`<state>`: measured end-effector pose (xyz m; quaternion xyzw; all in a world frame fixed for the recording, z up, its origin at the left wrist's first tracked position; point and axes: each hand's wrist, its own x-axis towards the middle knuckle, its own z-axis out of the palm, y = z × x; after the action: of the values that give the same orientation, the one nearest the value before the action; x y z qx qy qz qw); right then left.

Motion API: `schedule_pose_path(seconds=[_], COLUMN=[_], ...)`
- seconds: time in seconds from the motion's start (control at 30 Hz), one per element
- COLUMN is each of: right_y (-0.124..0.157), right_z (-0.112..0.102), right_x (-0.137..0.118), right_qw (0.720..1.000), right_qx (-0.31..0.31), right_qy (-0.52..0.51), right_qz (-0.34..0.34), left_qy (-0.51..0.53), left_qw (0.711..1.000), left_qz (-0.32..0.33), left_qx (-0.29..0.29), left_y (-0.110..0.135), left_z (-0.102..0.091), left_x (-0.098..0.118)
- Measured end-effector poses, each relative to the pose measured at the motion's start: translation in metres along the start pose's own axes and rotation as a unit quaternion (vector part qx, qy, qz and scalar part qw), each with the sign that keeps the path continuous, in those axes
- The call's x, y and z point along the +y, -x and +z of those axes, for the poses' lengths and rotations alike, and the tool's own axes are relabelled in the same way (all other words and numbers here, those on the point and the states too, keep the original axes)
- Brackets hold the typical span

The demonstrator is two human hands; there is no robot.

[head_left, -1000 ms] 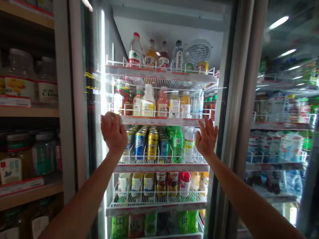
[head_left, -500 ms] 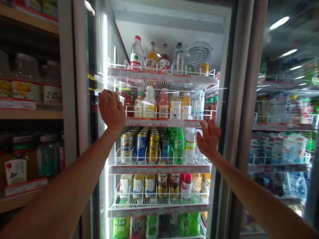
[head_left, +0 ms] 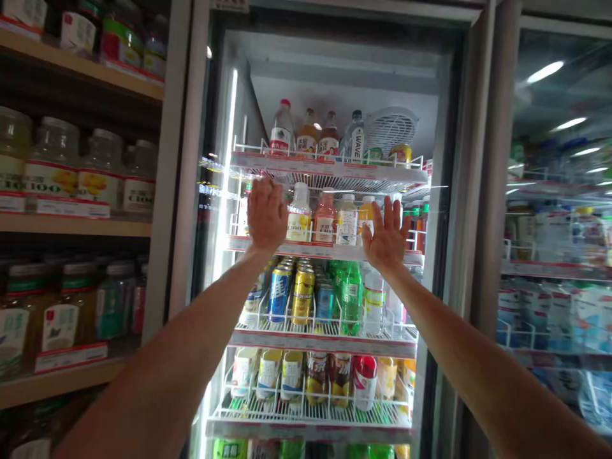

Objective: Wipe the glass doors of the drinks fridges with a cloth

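Both my arms reach up toward a lit drinks fridge (head_left: 449,191). My left hand (head_left: 266,213) is open, fingers stretched upward, in front of the second shelf of bottles (head_left: 325,217). My right hand (head_left: 385,233) is open too, palm forward with fingers spread, level with the same shelf's front rail (head_left: 329,250). Neither hand holds anything. Whether the palms touch the glass door I cannot tell. Below the hands stand several cans (head_left: 296,293) and a green bottle (head_left: 351,296).
The top fridge shelf (head_left: 329,169) carries bottles beside a fan (head_left: 389,127). A lower shelf (head_left: 310,376) holds more bottles. Wooden shelves with jars (head_left: 71,172) stand at the left. Another glass-door fridge (head_left: 554,255) is on the right.
My left hand moved right and uncurled flat in front of the second shelf. My right hand rose to the same height. The view shifted, showing more of the left shelves.
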<state>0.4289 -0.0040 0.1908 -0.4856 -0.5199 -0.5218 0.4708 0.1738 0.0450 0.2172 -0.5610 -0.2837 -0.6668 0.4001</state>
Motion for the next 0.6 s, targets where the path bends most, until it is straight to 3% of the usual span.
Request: schedule_pose_path(seconds=[0.13,0.2,0.27,0.37,0.43,0.47,0.53,0.6], right_y=[-0.001,-0.001,-0.001,0.0,0.0,0.0,0.0,0.0], right_z=[0.001,0.003,0.004,0.005,0.004,0.004,0.003,0.003], right_x=[0.002,0.002,0.002,0.001,0.0,0.0,0.0,0.002], right_qw=[1.0,1.0,0.999,0.999,0.999,0.999,0.999,0.999], right_qx=[0.016,0.027,0.033,0.035,0.033,0.033,0.034,0.039], right_qy=[-0.005,-0.008,-0.008,-0.002,0.001,0.001,-0.002,-0.01], right_qz=[0.003,-0.001,-0.005,-0.007,-0.006,-0.004,-0.003,-0.004], left_qy=[0.041,0.046,0.029,-0.006,-0.017,-0.018,-0.011,0.017], left_qw=[0.972,0.959,0.973,0.998,1.0,1.0,0.998,0.973], left_qz=[0.197,0.24,0.195,0.045,-0.015,-0.015,0.051,0.206], left_qx=[-0.122,-0.147,-0.12,-0.037,-0.002,0.0,-0.029,-0.101], left_y=[0.017,0.02,0.015,0.0,-0.003,0.0,0.014,0.032], left_z=[0.019,0.019,0.011,-0.003,-0.007,-0.005,0.001,0.009], left_x=[0.061,0.065,0.045,0.0,-0.01,-0.005,0.022,0.055])
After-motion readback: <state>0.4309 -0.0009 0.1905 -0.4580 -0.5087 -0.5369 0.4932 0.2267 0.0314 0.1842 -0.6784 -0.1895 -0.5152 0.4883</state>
